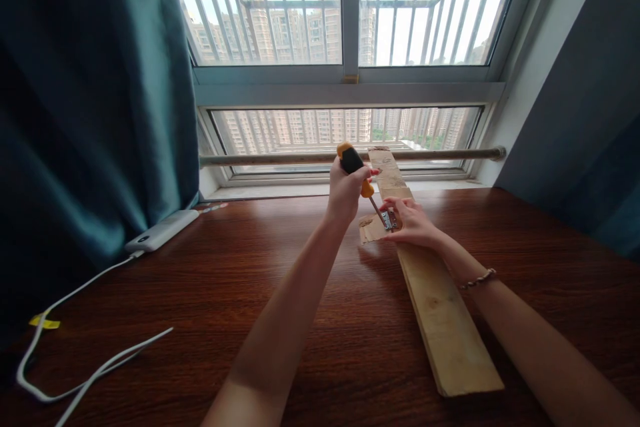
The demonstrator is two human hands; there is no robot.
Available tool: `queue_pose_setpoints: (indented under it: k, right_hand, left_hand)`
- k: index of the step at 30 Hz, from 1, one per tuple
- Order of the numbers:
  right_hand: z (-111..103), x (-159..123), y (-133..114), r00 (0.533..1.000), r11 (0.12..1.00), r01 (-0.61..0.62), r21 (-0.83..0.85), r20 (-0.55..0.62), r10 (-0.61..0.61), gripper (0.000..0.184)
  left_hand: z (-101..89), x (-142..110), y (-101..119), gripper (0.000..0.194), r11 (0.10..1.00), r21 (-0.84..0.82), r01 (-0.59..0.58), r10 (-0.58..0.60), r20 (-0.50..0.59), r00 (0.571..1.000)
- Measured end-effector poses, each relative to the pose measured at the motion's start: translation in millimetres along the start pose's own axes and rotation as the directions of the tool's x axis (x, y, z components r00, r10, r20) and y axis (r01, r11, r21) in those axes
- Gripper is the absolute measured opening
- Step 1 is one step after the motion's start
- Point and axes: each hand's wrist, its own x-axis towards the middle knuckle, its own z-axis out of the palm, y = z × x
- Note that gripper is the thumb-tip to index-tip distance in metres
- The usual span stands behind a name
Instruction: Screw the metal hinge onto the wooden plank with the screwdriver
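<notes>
My left hand is closed around the yellow and black handle of a screwdriver. The screwdriver slants down to the right, its tip at a small silver metal hinge. My right hand pinches around the hinge, thumb on the near side and fingers on the far side, pressing it against the wood. Under it runs a long pale wooden board, stretching from the near table edge toward the window. A short wooden piece sticks out to the left beneath the hinge. Whether a screw sits at the tip is too small to tell.
Both hands work over a dark brown wooden table. A white power bank with a white cable lies at the left, beside a blue curtain. A horizontal rail crosses in front of the barred window behind the board.
</notes>
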Motion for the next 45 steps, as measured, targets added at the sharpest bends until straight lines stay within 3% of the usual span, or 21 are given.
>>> queue_pose_setpoints:
  k: [17, 28, 37, 45]
  right_hand:
    - [-0.5, -0.3, -1.7, 1.000, 1.000, 0.004, 0.016, -0.007, -0.004, 0.072]
    - [-1.6, -0.7, -3.8, 1.000, 0.999, -0.030, 0.014, 0.008, 0.030, 0.074]
    - [-2.9, -0.2, -5.4, 0.999, 0.999, -0.048, -0.008, 0.005, 0.049, 0.074]
    - [-3.8, 0.0, -6.4, 1.000, 1.000, -0.029, 0.002, 0.010, 0.029, 0.071]
  left_hand:
    - [1.1, 0.9, -13.1, 0.024, 0.997, -0.076, -0.005, 0.000, -0.061, 0.998]
    - [0.4, -1.2, 6.6, 0.018, 0.989, -0.131, -0.069, 0.069, -0.003, 0.998]
    - [10.2, -10.5, -18.1, 0.017, 0.996, -0.075, -0.052, 0.058, 0.085, 0.995]
    - [9.9, -10.2, -16.2, 0.019, 0.996, -0.088, -0.026, 0.033, 0.081, 0.996]
